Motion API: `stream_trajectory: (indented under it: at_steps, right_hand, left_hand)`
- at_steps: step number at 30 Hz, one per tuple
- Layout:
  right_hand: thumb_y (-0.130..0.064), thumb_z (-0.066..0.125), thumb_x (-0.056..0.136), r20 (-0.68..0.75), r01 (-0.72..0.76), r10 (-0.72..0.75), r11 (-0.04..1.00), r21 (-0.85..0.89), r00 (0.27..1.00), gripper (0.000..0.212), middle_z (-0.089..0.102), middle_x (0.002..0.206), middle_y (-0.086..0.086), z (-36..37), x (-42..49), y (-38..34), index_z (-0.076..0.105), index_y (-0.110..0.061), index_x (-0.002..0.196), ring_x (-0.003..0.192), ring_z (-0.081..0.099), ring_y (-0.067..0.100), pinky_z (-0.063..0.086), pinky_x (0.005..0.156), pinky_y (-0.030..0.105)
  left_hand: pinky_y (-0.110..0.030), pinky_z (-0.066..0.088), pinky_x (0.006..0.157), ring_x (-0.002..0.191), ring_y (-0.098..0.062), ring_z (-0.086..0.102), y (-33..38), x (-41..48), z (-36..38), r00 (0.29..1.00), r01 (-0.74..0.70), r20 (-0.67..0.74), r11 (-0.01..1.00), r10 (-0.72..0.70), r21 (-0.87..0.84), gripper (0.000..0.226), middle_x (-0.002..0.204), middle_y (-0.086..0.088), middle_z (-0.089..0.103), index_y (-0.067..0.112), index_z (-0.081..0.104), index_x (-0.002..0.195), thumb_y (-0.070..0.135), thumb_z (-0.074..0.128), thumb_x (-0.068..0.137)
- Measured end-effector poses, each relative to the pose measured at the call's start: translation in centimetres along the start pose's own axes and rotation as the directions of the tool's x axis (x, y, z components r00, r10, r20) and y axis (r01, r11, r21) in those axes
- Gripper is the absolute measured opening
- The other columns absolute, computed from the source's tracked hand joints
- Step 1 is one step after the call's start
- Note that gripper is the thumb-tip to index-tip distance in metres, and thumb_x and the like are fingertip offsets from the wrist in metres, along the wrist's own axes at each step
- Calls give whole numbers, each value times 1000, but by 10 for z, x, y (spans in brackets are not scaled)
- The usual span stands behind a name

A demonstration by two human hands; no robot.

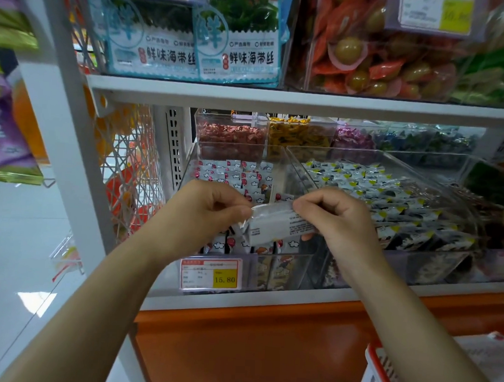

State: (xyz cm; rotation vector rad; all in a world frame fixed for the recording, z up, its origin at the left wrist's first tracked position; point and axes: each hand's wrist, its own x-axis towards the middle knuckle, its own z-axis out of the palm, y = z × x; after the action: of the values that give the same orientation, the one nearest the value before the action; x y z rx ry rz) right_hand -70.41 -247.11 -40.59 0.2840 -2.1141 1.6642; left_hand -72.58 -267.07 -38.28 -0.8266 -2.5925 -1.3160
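The small snack packet (275, 225) is a white, slightly crinkled pouch with a block of tiny dark print on the side turned up; its sealed left end has a silvery shine. It is held flat between both hands, above the front of a clear plastic bin (274, 258) full of similar white packets with red marks. The left hand (206, 209) pinches the packet's left end between thumb and curled fingers, and the right hand (335, 214) pinches its right end the same way, knuckles up. Next to that bin on the right stands a second clear bin (436, 167) of black-and-yellow wrapped sweets. A yellow price tag (211, 274) reading 15.80 hangs on the white shelf edge (278, 98), above an orange base panel (252, 349). Kelp packs (194, 41) fill the shelf above.
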Motion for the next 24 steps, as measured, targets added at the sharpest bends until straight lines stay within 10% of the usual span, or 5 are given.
stream_trajectory:
  at_steps: [10, 15, 24]
  right_hand:
    - [-11, 66, 84, -57, 9, -5, 998, 70, 998, 26, 67, 69, 0, 6, -1, 1, 72, -26, 65, 64, 65, 13, 54, 51, 24]
    - [-13, 63, 84, 145, -155, 127, 967, 203, 981, 21, 71, 69, 4, -3, 5, -2, 74, -14, 65, 66, 70, 20, 56, 51, 28]
    - [-16, 63, 67, 347, -426, 312, 844, 326, 884, 14, 72, 69, 7, -17, 8, -3, 75, -11, 64, 64, 71, 19, 54, 45, 24]
  left_hand:
    - [-14, 53, 63, 77, -3, 64, 3, 1, 9, 994, 106, 49, 979, -99, -175, 32, 93, 10, 65, 34, 62, 97, 51, 58, 72]
    - [-11, 47, 50, 65, 0, 64, 3, 1, 7, 996, 89, 9, 972, -89, -218, 17, 83, 4, 69, 29, 64, 101, 24, 63, 84]
    - [-18, 55, 72, 83, -11, 69, 0, 0, 4, 991, 124, 92, 936, -99, -329, 28, 98, -2, 70, 21, 64, 107, 22, 61, 79]
